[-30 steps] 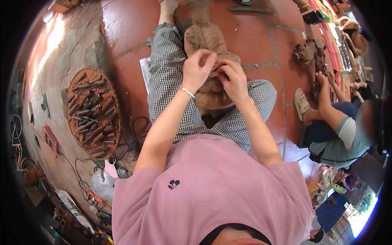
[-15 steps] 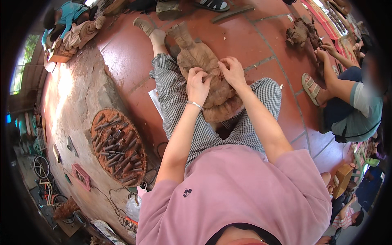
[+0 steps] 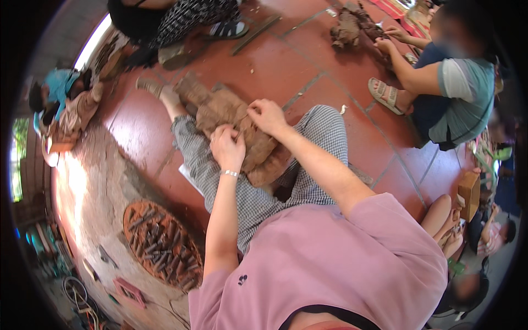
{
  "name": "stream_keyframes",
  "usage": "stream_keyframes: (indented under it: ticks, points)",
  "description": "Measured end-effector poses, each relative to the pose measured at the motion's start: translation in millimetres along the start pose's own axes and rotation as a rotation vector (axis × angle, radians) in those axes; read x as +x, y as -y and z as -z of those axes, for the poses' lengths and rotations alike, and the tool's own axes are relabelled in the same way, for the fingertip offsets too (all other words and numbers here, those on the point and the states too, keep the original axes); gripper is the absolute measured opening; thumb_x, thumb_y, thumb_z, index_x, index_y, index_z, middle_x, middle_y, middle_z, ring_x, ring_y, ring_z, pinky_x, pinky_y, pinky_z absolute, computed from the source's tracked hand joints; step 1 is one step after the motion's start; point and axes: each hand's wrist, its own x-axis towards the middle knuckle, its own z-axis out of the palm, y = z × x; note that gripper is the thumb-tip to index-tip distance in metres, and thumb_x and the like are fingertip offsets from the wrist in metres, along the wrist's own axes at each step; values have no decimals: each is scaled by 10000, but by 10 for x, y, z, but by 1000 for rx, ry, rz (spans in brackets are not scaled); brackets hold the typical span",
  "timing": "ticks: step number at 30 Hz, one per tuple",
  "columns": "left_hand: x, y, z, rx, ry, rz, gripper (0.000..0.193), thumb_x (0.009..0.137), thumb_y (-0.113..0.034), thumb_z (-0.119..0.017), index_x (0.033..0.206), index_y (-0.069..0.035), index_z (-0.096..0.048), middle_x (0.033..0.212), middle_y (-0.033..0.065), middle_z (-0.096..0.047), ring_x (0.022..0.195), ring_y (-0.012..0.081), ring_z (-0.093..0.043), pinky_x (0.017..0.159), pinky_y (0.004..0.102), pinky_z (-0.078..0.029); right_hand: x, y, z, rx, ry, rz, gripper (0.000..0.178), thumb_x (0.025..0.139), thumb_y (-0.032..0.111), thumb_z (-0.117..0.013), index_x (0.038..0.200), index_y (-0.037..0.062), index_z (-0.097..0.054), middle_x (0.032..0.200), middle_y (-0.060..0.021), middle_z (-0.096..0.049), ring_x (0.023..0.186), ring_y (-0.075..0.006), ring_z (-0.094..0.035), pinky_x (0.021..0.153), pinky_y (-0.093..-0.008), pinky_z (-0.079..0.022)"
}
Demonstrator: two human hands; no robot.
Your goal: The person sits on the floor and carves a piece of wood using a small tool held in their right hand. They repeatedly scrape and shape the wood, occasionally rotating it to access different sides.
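Note:
A brown carved wooden figure (image 3: 223, 113) lies slantwise between my checkered trouser legs, its broad base toward my body. My left hand (image 3: 227, 147) rests on the figure's left side near its lower half, fingers bent into a pinch. My right hand (image 3: 268, 116) is a little farther off, on the right side of the carving, with thumb and fingertips drawn together against the wood. Whatever the fingertips of either hand hold, if anything, is too small to make out.
On the left, a round tray (image 3: 129, 220) holds several chisels or similar dark tools on reddish dust. A pink plastic rack (image 3: 129, 291) lies nearby. At the right a person (image 3: 462, 99) works on another dark carving (image 3: 347, 30). A wooden strip (image 3: 256, 34) lies on the tiles.
The view has shifted, so the carving and both hands appear farther left. Both hands remain on the carving in similar pinched poses. More of the person at the right shows now.

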Motion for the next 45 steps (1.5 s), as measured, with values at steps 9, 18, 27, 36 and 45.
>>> stream_keyframes:
  ticks: [9,18,27,36,45]
  points:
    - [216,-5,-84,17,17,4,139,699,-117,-795,739,-91,-665,1039,31,-665,1006,283,-583,884,406,-453,-12,87,35,-8,37,-77,236,871,294,-618,962,94,-705,1006,-104,-670,1011,-312,-607,895,-430,-495]
    - [252,138,66,-129,167,-118,151,686,-116,-805,741,-70,-672,1017,37,-674,975,274,-588,857,383,-476,-12,43,-61,-34,-31,-23,233,858,285,-636,952,83,-708,936,-118,-672,963,-319,-624,856,-438,-495]
    - [205,183,182,-240,229,-197,155,717,-62,-764,754,-53,-614,1106,83,-668,1054,306,-579,895,392,-476,-24,40,26,-7,13,-43,248,868,291,-621,952,74,-705,990,-118,-675,1000,-321,-612,893,-438,-498]
    - [262,126,-8,-217,159,-154,180,747,-72,-751,781,-41,-577,1159,109,-662,1043,339,-604,902,407,-487,-3,63,30,27,39,-59,248,867,299,-632,967,87,-714,941,-120,-671,984,-310,-624,864,-429,-492]
    - [233,8,-30,-220,188,15,153,793,-76,-721,803,-30,-576,1204,137,-659,1043,349,-642,879,388,-510,24,32,0,4,17,-23,260,867,295,-631,957,65,-711,925,-120,-677,932,-312,-638,841,-432,-497]
